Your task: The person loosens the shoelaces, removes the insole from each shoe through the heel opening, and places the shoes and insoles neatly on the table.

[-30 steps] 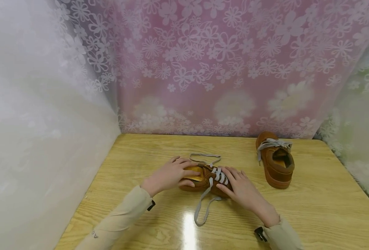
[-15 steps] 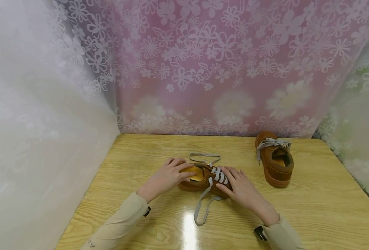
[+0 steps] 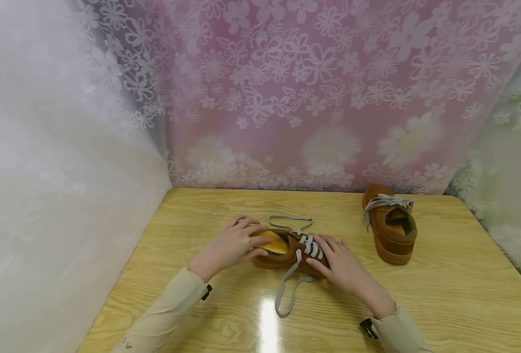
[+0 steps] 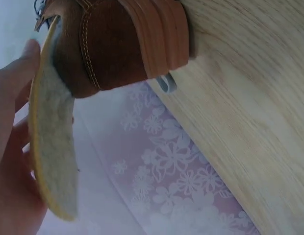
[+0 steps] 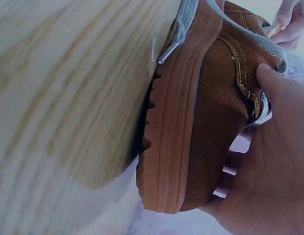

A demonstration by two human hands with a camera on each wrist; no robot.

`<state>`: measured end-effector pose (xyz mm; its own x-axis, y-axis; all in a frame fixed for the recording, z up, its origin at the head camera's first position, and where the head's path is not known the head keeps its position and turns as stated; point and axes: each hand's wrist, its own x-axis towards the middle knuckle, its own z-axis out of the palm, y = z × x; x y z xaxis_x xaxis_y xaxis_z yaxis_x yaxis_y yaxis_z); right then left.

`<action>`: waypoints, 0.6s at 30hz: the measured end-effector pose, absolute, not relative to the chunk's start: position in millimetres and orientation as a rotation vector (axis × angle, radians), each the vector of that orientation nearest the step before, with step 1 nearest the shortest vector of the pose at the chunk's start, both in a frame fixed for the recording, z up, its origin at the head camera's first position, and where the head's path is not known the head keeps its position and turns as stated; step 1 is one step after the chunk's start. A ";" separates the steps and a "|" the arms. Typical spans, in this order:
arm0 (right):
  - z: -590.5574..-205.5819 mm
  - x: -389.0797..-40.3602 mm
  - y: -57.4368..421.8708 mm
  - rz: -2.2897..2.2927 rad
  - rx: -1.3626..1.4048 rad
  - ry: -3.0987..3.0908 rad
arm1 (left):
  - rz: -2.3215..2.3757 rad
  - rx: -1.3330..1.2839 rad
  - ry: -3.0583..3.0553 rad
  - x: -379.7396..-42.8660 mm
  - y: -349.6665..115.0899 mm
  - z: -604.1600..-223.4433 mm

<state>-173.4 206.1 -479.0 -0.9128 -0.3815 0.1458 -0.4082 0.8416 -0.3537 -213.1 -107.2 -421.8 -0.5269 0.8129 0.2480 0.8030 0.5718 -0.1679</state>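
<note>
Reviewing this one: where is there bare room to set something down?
Bare tabletop lies between the left hand and the floral backdrop, and right of the right hand, this side of the farther shoe. It is crowded around the nearer shoe, with both hands, the insole and loose laces.

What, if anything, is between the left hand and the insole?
Nothing visible: the left hand grips the insole directly, its near end raised out of the shoe. The right hand holds the shoe's laced front, clear of that grip.
</note>
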 end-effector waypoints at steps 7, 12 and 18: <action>-481.9 -173.6 206.1 0.569 0.649 -2.946 | 0.080 -1.359 -2.598 -215.6 -92.6 -427.8; -481.0 -172.3 205.7 0.593 0.639 -2.946 | 0.113 -1.324 -2.593 -216.0 -93.0 -429.1; -479.3 -172.2 206.7 0.587 0.629 -2.946 | 0.086 -1.315 -2.510 -215.4 -100.4 -423.2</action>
